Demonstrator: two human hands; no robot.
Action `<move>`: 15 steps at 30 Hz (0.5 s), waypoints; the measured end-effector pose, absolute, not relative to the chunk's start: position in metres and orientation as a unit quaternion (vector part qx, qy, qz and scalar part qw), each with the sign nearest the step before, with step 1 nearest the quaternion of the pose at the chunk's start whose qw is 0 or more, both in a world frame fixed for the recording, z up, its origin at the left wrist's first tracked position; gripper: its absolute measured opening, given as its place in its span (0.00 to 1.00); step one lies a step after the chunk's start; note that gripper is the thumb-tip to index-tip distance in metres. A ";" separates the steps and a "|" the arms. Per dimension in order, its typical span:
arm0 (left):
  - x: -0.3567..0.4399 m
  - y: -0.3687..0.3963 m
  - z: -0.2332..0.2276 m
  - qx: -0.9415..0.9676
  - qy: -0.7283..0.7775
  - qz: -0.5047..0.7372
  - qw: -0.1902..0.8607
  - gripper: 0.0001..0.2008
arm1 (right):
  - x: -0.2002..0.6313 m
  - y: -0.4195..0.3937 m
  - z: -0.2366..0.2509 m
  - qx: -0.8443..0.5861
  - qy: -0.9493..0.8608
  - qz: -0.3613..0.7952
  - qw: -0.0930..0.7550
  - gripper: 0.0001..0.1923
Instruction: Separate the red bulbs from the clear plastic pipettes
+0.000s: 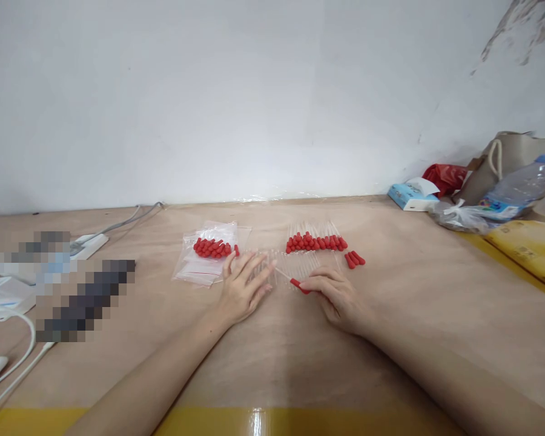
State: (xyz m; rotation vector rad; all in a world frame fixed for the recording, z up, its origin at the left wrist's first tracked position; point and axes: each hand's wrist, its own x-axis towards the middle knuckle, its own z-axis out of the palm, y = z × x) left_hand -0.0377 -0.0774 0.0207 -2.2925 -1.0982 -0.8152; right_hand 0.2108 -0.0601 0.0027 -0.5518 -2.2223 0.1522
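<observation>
Hands on tabletop (390, 315), sorting droppers.
Right hand (338, 297) pinching one dropper (290, 280) by its red bulb; left hand (243, 289) released, flat on loose glass tubes (300, 261). Probably light, brittle glass; best gripped at the soft bulb. Beyond: finished droppers (317, 241), spare bulbs (354, 259), bagged bulbs (213, 247). Nothing obstructing.

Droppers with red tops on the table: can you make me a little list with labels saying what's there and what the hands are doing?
left hand: flat, fingers spread, on clear tubes
right hand: pinching one dropper by its red bulb
finished row: droppers with red bulbs, behind the hands
loose bulbs: a few, right of the row
bag: clear, red bulbs inside, left side
table: tan surface
far right: water bottle, tissue pack
</observation>
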 end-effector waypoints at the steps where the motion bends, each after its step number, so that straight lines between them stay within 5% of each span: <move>1: -0.036 -0.079 0.021 -0.844 -0.389 -0.289 0.231 0.20 | 0.211 -0.062 0.002 -0.207 -0.890 0.061 0.402 0.18; 8: -0.029 -0.081 0.017 -0.854 -0.371 -0.295 0.214 0.06 | 0.205 -0.067 0.014 -0.225 -0.908 0.061 0.349 0.15; 15: -0.019 -0.086 0.018 -0.854 -0.357 -0.301 0.230 0.05 | 0.190 -0.066 0.006 -0.283 -0.866 -0.100 0.401 0.05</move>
